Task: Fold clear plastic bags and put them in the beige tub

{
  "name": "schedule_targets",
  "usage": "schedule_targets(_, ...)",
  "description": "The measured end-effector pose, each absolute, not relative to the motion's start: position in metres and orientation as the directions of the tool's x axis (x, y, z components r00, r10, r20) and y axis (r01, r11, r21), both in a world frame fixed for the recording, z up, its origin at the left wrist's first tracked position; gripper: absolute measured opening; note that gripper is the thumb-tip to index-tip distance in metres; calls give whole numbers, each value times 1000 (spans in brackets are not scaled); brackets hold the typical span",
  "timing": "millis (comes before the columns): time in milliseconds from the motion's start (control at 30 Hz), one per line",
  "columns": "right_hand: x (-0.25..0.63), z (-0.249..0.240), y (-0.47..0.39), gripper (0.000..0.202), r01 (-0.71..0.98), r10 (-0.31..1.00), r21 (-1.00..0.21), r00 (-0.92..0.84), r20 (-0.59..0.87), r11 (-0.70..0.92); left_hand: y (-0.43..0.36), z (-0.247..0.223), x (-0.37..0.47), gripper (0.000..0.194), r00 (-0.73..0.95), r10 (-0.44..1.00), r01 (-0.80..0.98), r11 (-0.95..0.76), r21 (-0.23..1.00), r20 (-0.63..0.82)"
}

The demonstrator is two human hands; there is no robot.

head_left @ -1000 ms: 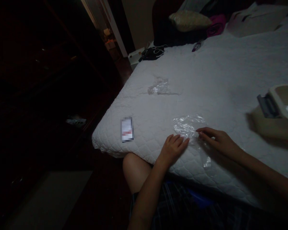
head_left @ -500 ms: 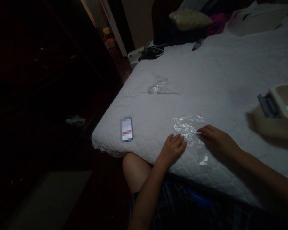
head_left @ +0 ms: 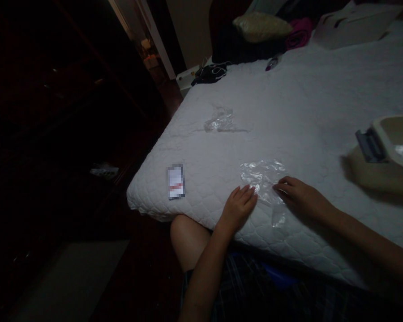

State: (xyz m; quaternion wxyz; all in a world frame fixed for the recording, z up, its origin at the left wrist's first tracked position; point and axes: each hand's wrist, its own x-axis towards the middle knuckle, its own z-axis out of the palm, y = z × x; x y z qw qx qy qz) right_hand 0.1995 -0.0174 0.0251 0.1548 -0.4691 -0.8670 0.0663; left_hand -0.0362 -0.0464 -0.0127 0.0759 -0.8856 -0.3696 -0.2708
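A crinkled clear plastic bag [head_left: 263,172] lies flat on the white quilted mattress [head_left: 289,112]. At the bag's left edge rests my left hand [head_left: 238,209], palm down with its fingers spread. My right hand [head_left: 297,195] is at the bag's right side, thumb and fingertips pinched together on the plastic. A lower strip of the bag hangs down between the hands toward the mattress edge. Farther back is a second crumpled clear plastic piece [head_left: 219,121], touched by neither hand.
A blurred-out phone-like item [head_left: 176,182] lies near the left corner. To the right stands a beige bin [head_left: 366,172] with plastic inside. Behind are a yellowish pillow [head_left: 262,27], pink cloth [head_left: 298,33], a white box [head_left: 352,29] and dark clothing [head_left: 210,74].
The bag's lower strip has shifted slightly left and up between my hands. My right hand keeps its pinch, and my left hand stays spread. The view has moved slightly.
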Motion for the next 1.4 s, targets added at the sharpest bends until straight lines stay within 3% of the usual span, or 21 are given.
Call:
schedule_targets(367, 200, 32, -21, 27, 757, 794, -257, -525, 308, 600, -50, -17, -28, 21, 691, 512, 628, -774, -73, 511)
schedule_targets(667, 214, 32, -68, 25, 520, 515, -131, -717, 470, 844, -60, -10, -24, 28, 646, 518, 645, -763, -39, 561)
schedule_targets(967, 215, 15, -101, 26, 365, 321, 31, -853, 411, 930, -67, -19, -11, 22, 743, 514, 574, -818, -14, 429)
schedule_targets(1200, 217, 18, -102, 26, 356, 276, 102, -850, 448, 929, -66, -20, -12, 22, 698, 500, 574, -819, 18, 512)
schedule_targets(1400, 218, 27, -93, 17, 395, 338, 18, -808, 482, 918, -65, -22, -11, 20, 683, 483, 569, -822, 16, 547)
